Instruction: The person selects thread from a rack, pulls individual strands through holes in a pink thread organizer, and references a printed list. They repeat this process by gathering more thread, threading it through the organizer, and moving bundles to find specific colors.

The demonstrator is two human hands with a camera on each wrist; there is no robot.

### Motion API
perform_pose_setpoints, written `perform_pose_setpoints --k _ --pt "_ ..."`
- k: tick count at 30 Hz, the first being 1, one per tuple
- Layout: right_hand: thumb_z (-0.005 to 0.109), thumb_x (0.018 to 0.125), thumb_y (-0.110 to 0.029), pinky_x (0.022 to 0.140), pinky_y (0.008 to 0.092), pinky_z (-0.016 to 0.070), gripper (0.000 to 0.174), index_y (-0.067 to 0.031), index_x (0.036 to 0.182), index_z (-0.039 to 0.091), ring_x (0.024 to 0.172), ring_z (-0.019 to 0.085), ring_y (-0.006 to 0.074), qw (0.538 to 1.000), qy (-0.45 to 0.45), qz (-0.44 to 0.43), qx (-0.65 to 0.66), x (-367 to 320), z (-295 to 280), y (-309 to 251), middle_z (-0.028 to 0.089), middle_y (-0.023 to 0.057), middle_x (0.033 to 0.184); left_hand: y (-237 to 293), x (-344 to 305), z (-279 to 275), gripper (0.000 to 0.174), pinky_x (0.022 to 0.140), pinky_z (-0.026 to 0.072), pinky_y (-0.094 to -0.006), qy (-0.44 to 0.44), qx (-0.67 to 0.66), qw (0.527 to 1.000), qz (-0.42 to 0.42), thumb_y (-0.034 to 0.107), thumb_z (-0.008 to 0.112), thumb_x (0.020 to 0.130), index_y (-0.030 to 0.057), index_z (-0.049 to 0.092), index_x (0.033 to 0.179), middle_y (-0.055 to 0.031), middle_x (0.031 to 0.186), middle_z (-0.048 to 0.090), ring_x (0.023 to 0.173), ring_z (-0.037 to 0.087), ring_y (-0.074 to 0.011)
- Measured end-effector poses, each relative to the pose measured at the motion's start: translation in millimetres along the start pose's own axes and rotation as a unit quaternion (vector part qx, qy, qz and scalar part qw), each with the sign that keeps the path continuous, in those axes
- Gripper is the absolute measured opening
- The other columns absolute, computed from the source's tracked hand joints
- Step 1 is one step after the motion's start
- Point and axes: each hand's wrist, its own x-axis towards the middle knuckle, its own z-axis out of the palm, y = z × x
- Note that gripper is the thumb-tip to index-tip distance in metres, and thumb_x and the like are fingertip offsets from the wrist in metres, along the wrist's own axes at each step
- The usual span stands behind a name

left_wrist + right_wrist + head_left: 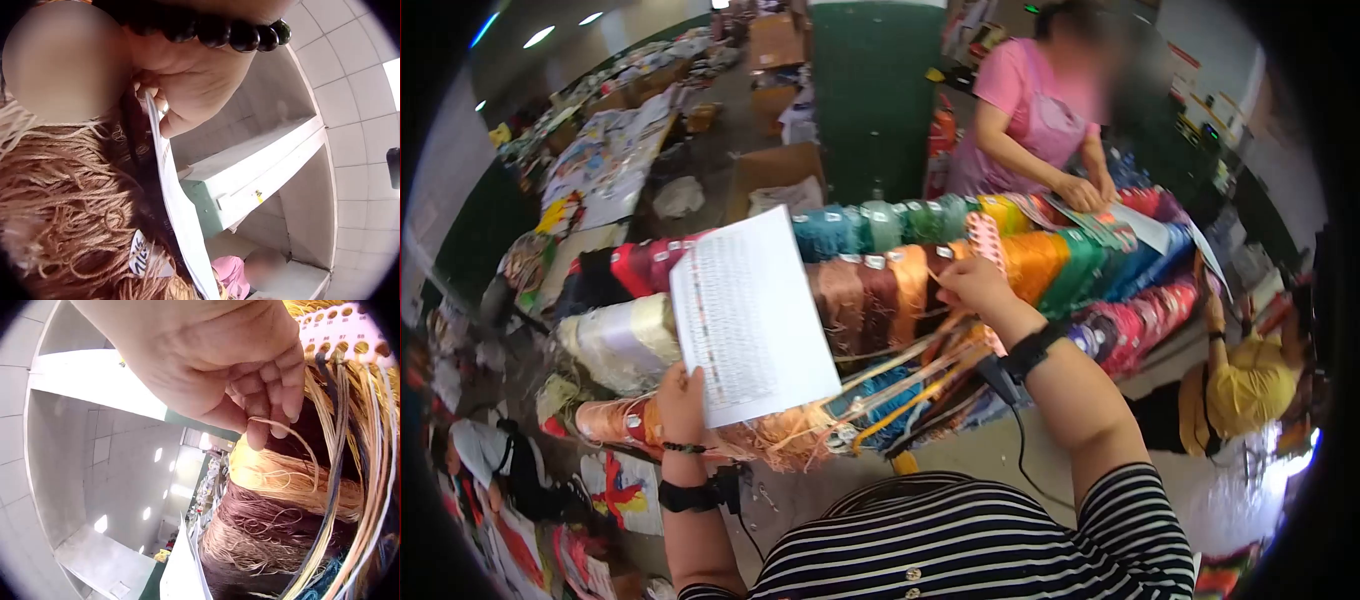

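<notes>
In the head view my left hand [682, 408] grips the lower left edge of white printed sheets [750, 310], with the thumb over the paper. The left wrist view shows these sheets [178, 215] edge-on beside brown thread hanks [69, 181]. My right hand [978, 285] is over the middle of the thread rack. Its thumb and fingertips pinch a thin peach thread [306, 447], whose loose end curves down in front of a light orange hank [275, 478]. Near those fingers lies a pink numbered card [340, 331] with punched holes, several strands hanging from it.
Labelled hanks in many colours, such as green ones [1070, 270], lie in rows along the rack. Across it a person in a pink apron [1025, 130] works with both hands. Someone in yellow [1250, 385] is at the right. A black cable [1022, 450] hangs from my right wrist.
</notes>
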Motion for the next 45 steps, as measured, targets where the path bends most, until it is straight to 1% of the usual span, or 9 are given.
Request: perform_pose_setpoints --k 7,11,14,18,25,34,37,43,45 --pt "0.055 0.095 -0.014 0.055 0.0269 0.0472 0.017 -0.0015 0.088 0.063 0.059 0.059 0.0143 0.996 -0.002 -0.010 0.093 -24.4 1.9 4.8 0.066 0.0078 0.072 45.2 -24.2 -1.0 0.027 0.082 0.0480 -0.0267 0.122 0.092 0.987 0.039 0.003 0.057 0.094 -0.0019 0.057 0.120 -0.0140 0.114 0.062 0.098 0.060 -0.0142" --pt "0.055 0.095 -0.014 0.055 0.0271 0.0477 0.017 -0.0012 0.087 0.063 0.058 0.058 0.0140 0.997 -0.038 -0.010 0.065 -25.3 -0.1 9.9 0.065 0.0066 0.071 92.6 -41.6 17.8 0.026 0.081 0.0489 -0.0264 0.180 0.251 0.892 0.331 0.003 0.057 0.093 0.0003 0.058 0.120 -0.0111 0.115 0.064 0.094 0.063 -0.0168" --pt "0.055 0.096 -0.016 0.056 0.0266 0.0485 0.017 -0.0023 0.089 0.062 0.059 0.058 0.0132 0.995 -0.078 -0.009 0.068 -27.0 -2.1 5.1 0.065 0.0062 0.072 116.1 -61.9 51.7 0.026 0.079 0.0504 -0.0263 0.009 -0.016 0.993 0.113 0.005 0.054 0.095 0.0012 0.058 0.120 -0.0097 0.115 0.066 0.092 0.064 -0.0170" --pt "0.057 0.097 -0.020 0.059 0.0246 0.0488 0.015 -0.0063 0.091 0.061 0.065 0.059 0.0111 0.983 -0.107 -0.019 0.146 -20.0 1.3 6.9 0.067 0.0045 0.079 182.5 -61.7 150.9 0.025 0.071 0.0522 -0.0257 -0.214 -0.149 0.965 -0.023 0.016 0.053 0.099 -0.0008 0.063 0.115 -0.0073 0.108 0.067 0.083 0.064 -0.0138" --pt "0.060 0.095 -0.015 0.059 0.0249 0.0459 0.014 -0.0060 0.086 0.064 0.066 0.055 0.0088 0.982 -0.097 -0.099 0.130 -6.6 0.3 25.0 0.063 0.0008 0.076 179.1 -16.8 298.4 0.027 0.060 0.0426 -0.0193 -0.242 -0.215 0.910 -0.258 0.029 0.061 0.096 0.0059 0.069 0.107 0.0010 0.088 0.067 0.072 0.058 -0.0065" --pt "0.061 0.093 -0.020 0.056 0.0303 0.0458 0.020 -0.0026 0.084 0.066 0.062 0.058 0.0134 0.976 -0.058 -0.172 0.119 7.0 10.8 46.2 0.064 0.0054 0.069 169.8 -19.6 324.2 0.018 0.057 0.0426 -0.0194 -0.148 -0.172 0.962 -0.154 0.016 0.061 0.091 0.0016 0.070 0.094 -0.0014 0.076 0.066 0.065 0.058 -0.0072" --pt "0.059 0.094 -0.018 0.057 0.0308 0.0466 0.017 -0.0029 0.089 0.065 0.064 0.059 0.0139 0.968 -0.087 -0.092 0.215 0.5 7.0 40.6 0.066 0.0055 0.074 167.0 -23.5 327.8 0.019 0.057 0.0443 -0.0201 -0.125 -0.162 0.969 -0.136 0.016 0.057 0.093 0.0018 0.068 0.095 -0.0022 0.080 0.067 0.069 0.061 -0.0081" --pt "0.058 0.096 -0.018 0.075 0.0228 0.0434 0.014 -0.0057 0.096 0.065 0.080 0.053 0.0072 0.915 -0.116 -0.128 0.366 -34.8 -28.0 12.0 0.065 0.0014 0.091 155.9 -22.0 317.2 0.021 0.059 0.0476 -0.0215 -0.125 -0.144 0.967 -0.168 0.018 0.047 0.098 0.0036 0.063 0.099 -0.0040 0.093 0.067 0.075 0.064 -0.0094" --pt "0.059 0.095 -0.020 0.093 0.0279 0.0390 0.019 -0.0069 0.106 0.066 0.105 0.056 0.0121 0.878 -0.192 -0.208 0.386 -49.8 -69.4 8.4 0.067 0.0034 0.111 154.7 -21.9 311.1 0.015 0.061 0.0468 -0.0215 -0.142 -0.152 0.958 -0.198 0.018 0.048 0.098 0.0072 0.059 0.101 -0.0025 0.096 0.068 0.076 0.063 -0.0088"
